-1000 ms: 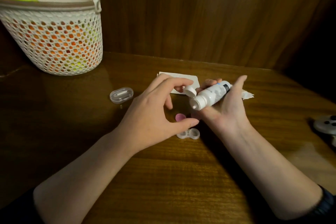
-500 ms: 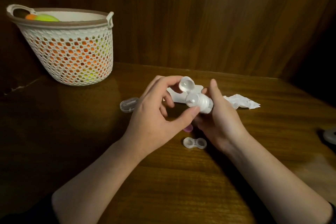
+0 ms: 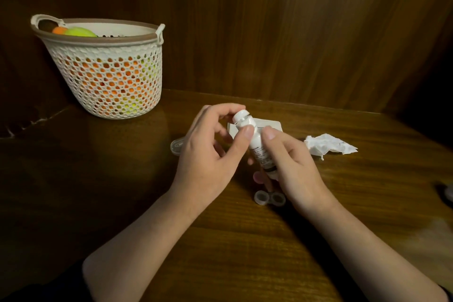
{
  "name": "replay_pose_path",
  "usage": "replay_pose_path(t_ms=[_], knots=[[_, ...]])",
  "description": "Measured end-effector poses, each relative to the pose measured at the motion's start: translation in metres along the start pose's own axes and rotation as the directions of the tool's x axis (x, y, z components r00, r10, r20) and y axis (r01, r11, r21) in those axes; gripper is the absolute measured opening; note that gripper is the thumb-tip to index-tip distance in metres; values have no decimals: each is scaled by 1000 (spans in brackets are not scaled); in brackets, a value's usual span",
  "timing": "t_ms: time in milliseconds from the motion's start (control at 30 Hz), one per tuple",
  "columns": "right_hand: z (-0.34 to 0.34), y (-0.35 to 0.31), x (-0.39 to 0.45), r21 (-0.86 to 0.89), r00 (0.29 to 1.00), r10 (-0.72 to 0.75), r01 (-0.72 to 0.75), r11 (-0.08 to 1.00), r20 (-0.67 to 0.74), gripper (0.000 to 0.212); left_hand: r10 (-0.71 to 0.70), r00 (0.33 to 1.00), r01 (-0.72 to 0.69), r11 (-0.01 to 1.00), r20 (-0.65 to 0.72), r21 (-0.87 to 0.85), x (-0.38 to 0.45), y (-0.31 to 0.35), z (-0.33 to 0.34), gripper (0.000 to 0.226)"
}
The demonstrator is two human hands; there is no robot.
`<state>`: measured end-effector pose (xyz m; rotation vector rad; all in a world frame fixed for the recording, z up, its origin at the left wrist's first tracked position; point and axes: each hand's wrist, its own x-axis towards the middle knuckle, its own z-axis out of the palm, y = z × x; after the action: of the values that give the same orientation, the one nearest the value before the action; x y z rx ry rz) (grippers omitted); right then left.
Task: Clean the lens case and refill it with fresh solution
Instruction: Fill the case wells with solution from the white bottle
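lens case (image 3: 269,198) lies just below right hand (image 3: 294,167).

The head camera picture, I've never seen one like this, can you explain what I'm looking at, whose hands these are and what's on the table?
There is no machine here. A person wears a camera on the head, looking forward and down, so both forearms reach in from the bottom edge. The right hand holds a small white bottle upright. The left hand has thumb and fingers at its cap, which looks shut. On the wooden table just below the hands lies the clear lens case, its two wells uncovered. A pink lid peeks out beside the bottle. Behind are a crumpled tissue, a flat white card, a small clear holder, and a white basket with orange and green things inside.
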<state>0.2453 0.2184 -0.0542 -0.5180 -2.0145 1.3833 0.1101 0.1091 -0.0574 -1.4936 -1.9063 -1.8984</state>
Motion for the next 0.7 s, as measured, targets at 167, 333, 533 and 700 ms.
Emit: replay_pose_path(t_ms=[167,333,533,700], knots=[[0,1,0,-13,999,-43,44,999,31,31,24,1000,-24,999,12,24,2,0,0,39],[0,5,0,-40,1000,-1,1,999,5,30,43,999,-42,997,-8,65,2,0,0,40],[0,5,-1,-57,1000,8,-8,998,6,36,56,998,-54,995,-15,87,2,-1,2,37],[-1,6,-1,-65,1000,1,-1,998,1,35,113,994,-110,983,-11,144,1,-2,4,35]])
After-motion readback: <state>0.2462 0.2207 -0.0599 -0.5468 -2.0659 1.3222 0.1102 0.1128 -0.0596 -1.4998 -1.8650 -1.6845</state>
